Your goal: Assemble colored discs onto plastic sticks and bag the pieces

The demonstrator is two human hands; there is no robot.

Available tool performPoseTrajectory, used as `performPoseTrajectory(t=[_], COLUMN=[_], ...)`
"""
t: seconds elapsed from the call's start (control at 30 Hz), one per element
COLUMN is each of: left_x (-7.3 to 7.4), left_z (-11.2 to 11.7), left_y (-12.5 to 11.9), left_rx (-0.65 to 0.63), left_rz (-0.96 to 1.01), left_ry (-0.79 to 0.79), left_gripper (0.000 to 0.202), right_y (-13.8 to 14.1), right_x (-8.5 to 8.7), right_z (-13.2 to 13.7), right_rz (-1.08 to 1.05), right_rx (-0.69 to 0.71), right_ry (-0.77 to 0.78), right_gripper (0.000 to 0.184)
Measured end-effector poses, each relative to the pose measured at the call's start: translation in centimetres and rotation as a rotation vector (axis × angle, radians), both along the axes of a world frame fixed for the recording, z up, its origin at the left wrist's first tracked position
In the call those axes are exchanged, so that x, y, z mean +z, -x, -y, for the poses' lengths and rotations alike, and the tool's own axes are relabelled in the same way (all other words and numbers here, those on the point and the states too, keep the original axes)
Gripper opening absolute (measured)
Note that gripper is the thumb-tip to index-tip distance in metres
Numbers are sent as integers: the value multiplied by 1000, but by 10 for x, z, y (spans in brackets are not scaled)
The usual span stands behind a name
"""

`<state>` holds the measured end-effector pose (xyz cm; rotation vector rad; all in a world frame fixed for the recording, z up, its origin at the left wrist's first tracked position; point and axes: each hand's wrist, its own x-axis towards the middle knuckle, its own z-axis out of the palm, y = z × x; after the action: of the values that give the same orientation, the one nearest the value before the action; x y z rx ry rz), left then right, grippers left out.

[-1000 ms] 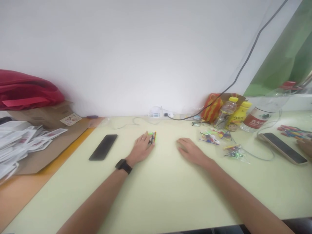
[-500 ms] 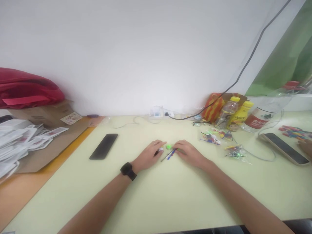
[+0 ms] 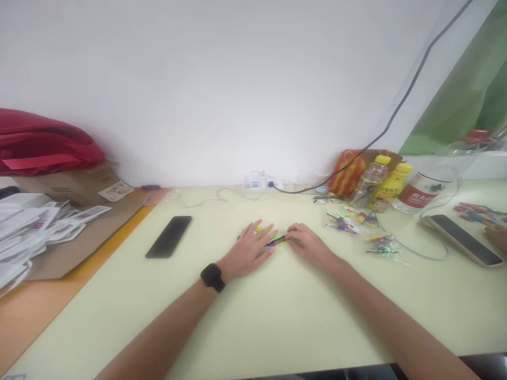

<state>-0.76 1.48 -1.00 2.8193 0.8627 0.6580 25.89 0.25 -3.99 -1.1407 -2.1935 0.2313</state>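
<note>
My left hand [image 3: 246, 250], with a black watch [image 3: 212, 276] on the wrist, lies palm down with its fingers spread over small coloured plastic pieces. A bit of yellow [image 3: 257, 228] shows between those fingers, and a blue tip [image 3: 238, 237] peeks out at their left; the rest is covered. Between the hands lie thin coloured sticks [image 3: 277, 240], blue, green and dark, close to the table. My right hand [image 3: 311, 247] pinches their right ends with thumb and fingers. Their exact kind is too small to make out.
A black phone [image 3: 169, 236] lies to the left, near white packets [image 3: 43, 227] on cardboard. At right are bagged coloured pieces [image 3: 343, 222], a second bag [image 3: 380, 245], bottles [image 3: 371, 179], a propped phone [image 3: 465, 240] and another person's hand [image 3: 497, 233] beside colourful sticks [image 3: 479, 214].
My left hand has spread its fingers and shifted slightly over the pieces, covering some. The sticks at my right hand now lie more level. My right hand has stayed nearly in place.
</note>
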Motion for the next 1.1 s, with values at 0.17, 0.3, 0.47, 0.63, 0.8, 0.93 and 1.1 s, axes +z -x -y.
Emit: performPoseTrajectory(t=[0.17,0.3,0.47,0.63,0.8,0.93,1.1], left_x=[2,-3,-10,-10,-4,9,20], left_z=[1,-5,-11,-12,-9,9,43], left_y=[-2,-1,1,1,-2,-6,-20], left_rx=[27,81,115,136,158,130,-119], left_rz=[11,60,92,72,100,203,137], left_ry=[13,10,-3,-31,-27,44,223], left_gripper=[42,32,27,21,18,18,28], right_y=[-4,-11,-16,-18,-21,-22,-17], right_x=[1,-3,-8,-7,-4,-4,-6], right_z=[-1,-6,-10,-11,-9,-10,-10], right_rz=[-15,-40,-44,8,75,53,-37], right_rx=[11,-60,-186,-224,-301,-338,-322], right_ry=[32,39,33,39,42,84,29], right_gripper=[25,18,9,15,14,12,12])
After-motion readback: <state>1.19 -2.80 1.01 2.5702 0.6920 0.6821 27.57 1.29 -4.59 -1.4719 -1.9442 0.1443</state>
